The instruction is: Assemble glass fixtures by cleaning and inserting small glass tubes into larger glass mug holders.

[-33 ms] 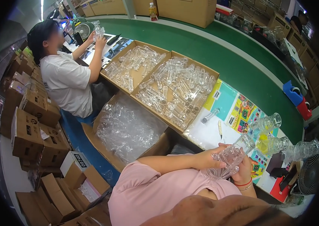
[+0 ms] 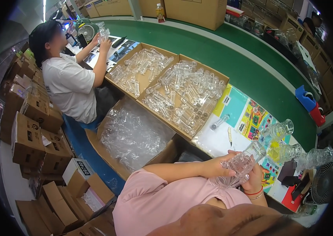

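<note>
Close to my chest I hold a clear, faceted, bottle-like vessel (image 2: 240,164), tilted, its round open end pointing up and away to the right. My left hand (image 2: 218,166) wraps it from the left, the thumb lying across its side. My right hand (image 2: 255,177), with a red cord at the wrist, grips it from the right; some of its fingers are hidden behind the clear body. Just beyond my hands, similar clear vessels (image 2: 279,129) stand on the table. A small clear tube (image 2: 220,122) and a pale-handled pen-like knife (image 2: 229,136) lie on the white mat.
Two shallow cardboard trays (image 2: 192,138) hold many clear tubes. Below them stands a carton (image 2: 95,142) lined with clear plastic. A black fan (image 2: 327,181) and a blue-and-red tape dispenser (image 2: 309,103) are at right. At left, a co-worker (image 2: 70,74) handles another clear piece beside stacked cartons (image 2: 31,143).
</note>
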Available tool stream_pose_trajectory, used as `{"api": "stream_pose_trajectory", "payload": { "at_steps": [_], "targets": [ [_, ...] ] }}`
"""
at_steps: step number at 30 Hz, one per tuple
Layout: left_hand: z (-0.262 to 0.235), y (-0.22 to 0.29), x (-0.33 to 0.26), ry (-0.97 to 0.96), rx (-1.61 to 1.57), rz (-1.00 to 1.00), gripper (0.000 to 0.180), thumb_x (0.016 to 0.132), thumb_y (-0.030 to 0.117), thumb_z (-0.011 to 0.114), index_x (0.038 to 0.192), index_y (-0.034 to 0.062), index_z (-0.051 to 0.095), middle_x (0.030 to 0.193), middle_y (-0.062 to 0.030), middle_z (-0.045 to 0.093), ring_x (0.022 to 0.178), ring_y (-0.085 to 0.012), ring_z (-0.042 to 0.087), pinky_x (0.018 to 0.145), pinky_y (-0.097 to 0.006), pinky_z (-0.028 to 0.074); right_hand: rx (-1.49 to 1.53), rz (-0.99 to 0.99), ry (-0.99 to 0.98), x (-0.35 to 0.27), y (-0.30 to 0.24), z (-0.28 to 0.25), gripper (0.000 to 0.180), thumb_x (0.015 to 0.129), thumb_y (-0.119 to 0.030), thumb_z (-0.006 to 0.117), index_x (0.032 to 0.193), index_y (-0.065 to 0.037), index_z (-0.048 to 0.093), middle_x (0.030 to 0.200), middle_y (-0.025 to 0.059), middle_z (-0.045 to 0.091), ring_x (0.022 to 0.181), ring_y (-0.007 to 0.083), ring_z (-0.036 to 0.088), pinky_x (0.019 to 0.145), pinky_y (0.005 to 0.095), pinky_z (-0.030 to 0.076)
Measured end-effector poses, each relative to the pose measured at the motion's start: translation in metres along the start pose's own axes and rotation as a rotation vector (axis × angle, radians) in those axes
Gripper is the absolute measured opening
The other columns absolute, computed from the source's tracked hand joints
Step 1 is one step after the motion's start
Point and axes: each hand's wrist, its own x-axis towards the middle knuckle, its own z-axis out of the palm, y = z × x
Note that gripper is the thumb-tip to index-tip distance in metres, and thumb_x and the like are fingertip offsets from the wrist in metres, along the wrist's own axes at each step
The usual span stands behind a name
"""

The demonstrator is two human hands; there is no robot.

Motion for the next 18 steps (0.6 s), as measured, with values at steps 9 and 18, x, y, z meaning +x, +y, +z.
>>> {"api": "stream_pose_trajectory", "payload": {
  "at_steps": [9, 18],
  "targets": [
    [-0.019, -0.014, -0.015, 0.334, 0.243, 0.002, 0.068, 0.085, 0.037, 0.056, 0.133, -0.0002, 0.026, 0.128, -0.0112, 0.039, 0.119, -0.0184, 0.036, 0.099, -0.031, 0.03, -0.071, -0.155, 0.038, 0.014, 0.006, -0.004, 0.048, 0.094, -0.031, 0.03, 0.125, 0.005, 0.037, 0.126, 0.0154, 0.043, 0.114, 0.0254, 0.045, 0.097, 0.0392, 0.034],
    [-0.001, 0.018, -0.014, 0.641, 0.078, 0.232, 0.071, 0.081, 0.027, 0.064, 0.133, 0.0003, 0.023, 0.127, -0.0112, 0.039, 0.119, -0.0189, 0.036, 0.099, -0.032, 0.03, -1.14, -0.789, 0.053, 0.004, -0.002, -0.012, 0.064, 0.087, -0.041, 0.049, 0.13, 0.001, 0.028, 0.135, 0.0198, 0.03, 0.124, 0.0303, 0.033, 0.103, 0.0401, 0.024]
  ]
}}
